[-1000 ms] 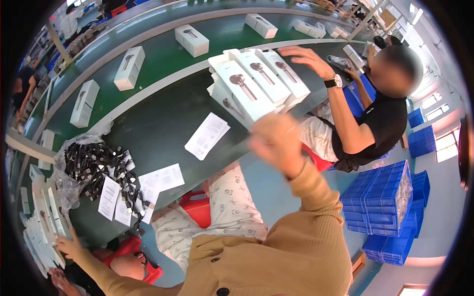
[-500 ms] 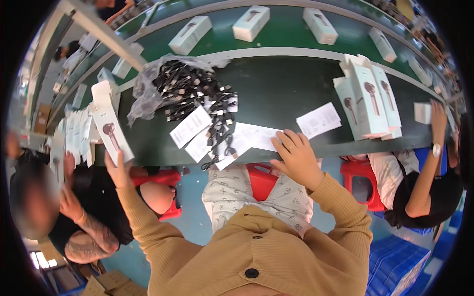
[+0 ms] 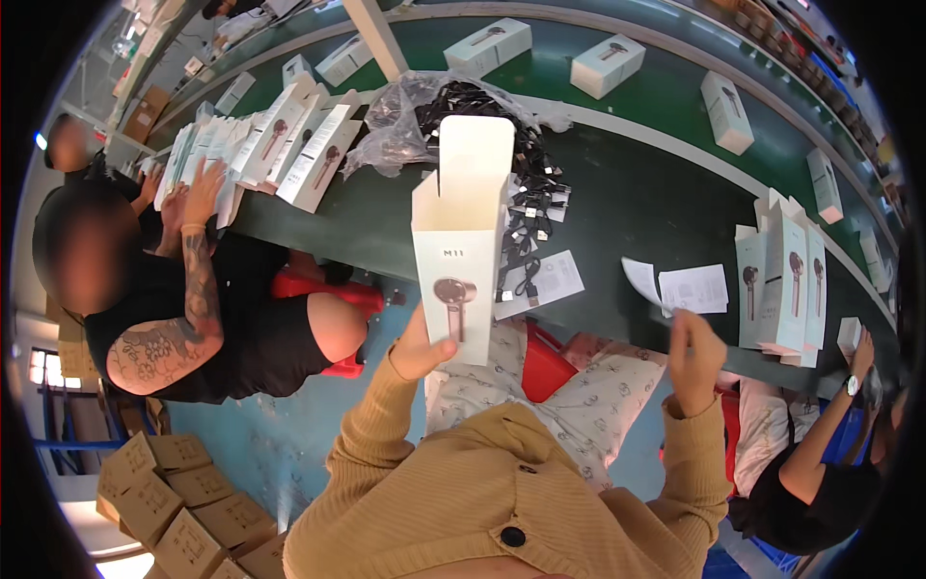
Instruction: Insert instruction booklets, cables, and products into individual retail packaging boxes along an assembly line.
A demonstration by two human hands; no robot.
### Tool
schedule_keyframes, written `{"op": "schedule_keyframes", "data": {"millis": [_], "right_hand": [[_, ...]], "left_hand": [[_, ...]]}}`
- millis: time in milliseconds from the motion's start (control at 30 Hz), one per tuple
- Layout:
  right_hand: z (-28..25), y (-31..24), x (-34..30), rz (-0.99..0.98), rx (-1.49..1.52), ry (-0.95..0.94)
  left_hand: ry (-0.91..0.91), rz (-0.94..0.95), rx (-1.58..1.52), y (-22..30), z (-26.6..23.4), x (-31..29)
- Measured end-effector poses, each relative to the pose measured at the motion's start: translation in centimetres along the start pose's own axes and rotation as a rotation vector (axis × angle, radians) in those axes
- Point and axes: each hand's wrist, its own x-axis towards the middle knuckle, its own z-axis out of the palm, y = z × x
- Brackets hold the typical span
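Observation:
My left hand [image 3: 421,349] grips a tall white carton [image 3: 461,246] low down, the thumb across its front. The carton stands upright before me with its top flap raised; a dark handheld device is pictured on it. To the right, my right hand [image 3: 696,359] pinches a curved white leaflet [image 3: 642,282] just over the table's near edge. Another printed leaflet [image 3: 696,289] lies flat beside it. Behind the carton, black cables [image 3: 536,179] with metal plugs spill from a clear plastic bag [image 3: 386,130]. More leaflets [image 3: 557,277] lie beneath the cable ends.
Open cartons [image 3: 786,280] stand at the right of the dark table [image 3: 627,183], and more lean in a row [image 3: 318,159] at the left. Closed boxes [image 3: 608,66] sit on the green conveyor behind. A co-worker [image 3: 183,289] sits at left, another [image 3: 820,463] at right.
My left hand has brought the open carton from the left to in front of me. My right hand has picked up a leaflet and moved right. The whole view has shifted.

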Motion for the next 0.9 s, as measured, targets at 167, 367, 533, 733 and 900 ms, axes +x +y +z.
{"op": "schedule_keyframes", "data": {"millis": [167,367,533,733,900], "right_hand": [[-4.5,-2.7,3.8,0.327,0.520,0.312],[-7.6,-6.5,8.0,0.255,0.647,0.257],[-5.4,-8.0,10.2,0.142,0.584,-0.149],[-1.2,-9.7,10.9,-0.165,0.462,-0.463],[2.7,-8.1,11.5,-0.010,0.640,-0.244]], "left_hand": [[-0.085,-0.037,0.160,0.9,2.2,0.5],[-0.114,-0.121,0.225,1.9,3.4,0.4],[-0.115,-0.050,0.293,0.7,3.5,-0.6],[-0.232,-0.123,0.376,0.9,3.0,-1.4],[-0.177,-0.202,0.143,-1.0,0.3,-4.4]]}}
